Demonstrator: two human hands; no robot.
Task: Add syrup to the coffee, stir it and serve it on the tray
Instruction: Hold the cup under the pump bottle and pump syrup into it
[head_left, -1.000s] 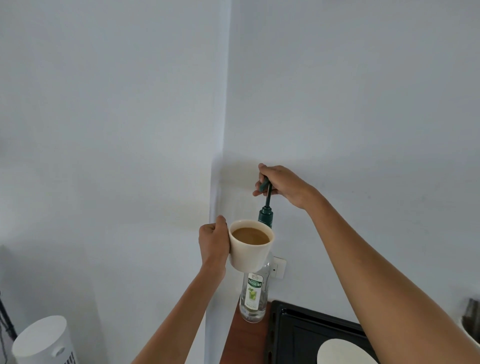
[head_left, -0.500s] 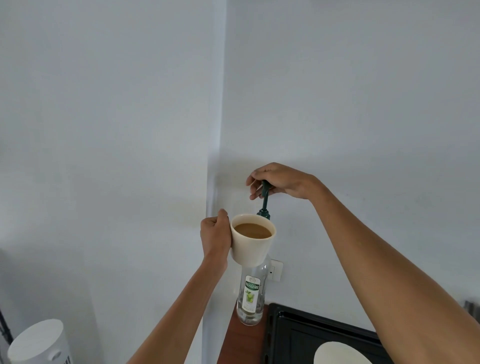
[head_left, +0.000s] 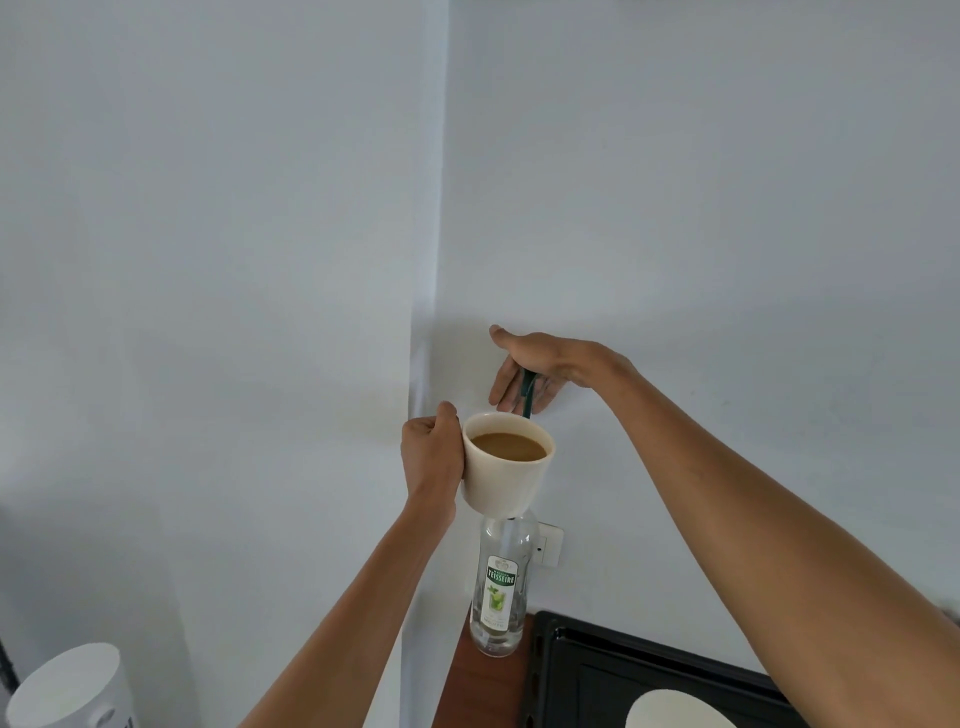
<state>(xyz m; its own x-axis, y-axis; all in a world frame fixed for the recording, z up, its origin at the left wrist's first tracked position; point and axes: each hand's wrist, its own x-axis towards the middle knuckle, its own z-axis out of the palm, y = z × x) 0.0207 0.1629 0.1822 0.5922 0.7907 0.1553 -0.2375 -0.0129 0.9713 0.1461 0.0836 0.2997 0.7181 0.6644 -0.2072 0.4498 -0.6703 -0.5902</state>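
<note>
My left hand (head_left: 431, 449) grips the handle of a cream cup (head_left: 506, 480) full of light brown coffee, held in the air just in front of the syrup bottle's neck. The clear syrup bottle (head_left: 501, 587), with a green and white label, stands upright on a wooden counter (head_left: 478, 686). Its dark green pump (head_left: 527, 392) rises behind the cup's rim. My right hand (head_left: 540, 366) lies over the pump head with the palm down and the fingers stretched out, not curled around it. The pump spout is hidden by the cup and hand.
A black tray (head_left: 597, 670) lies on the counter right of the bottle, with a white round plate (head_left: 675, 712) on it. A wall socket (head_left: 549, 543) sits behind the bottle. A white cylindrical appliance (head_left: 67, 691) stands at the lower left. White walls meet in a corner behind.
My right hand has uncurled from a closed grip on the pump head to a flat, spread palm on top. The cup has stayed in front of the pump.
</note>
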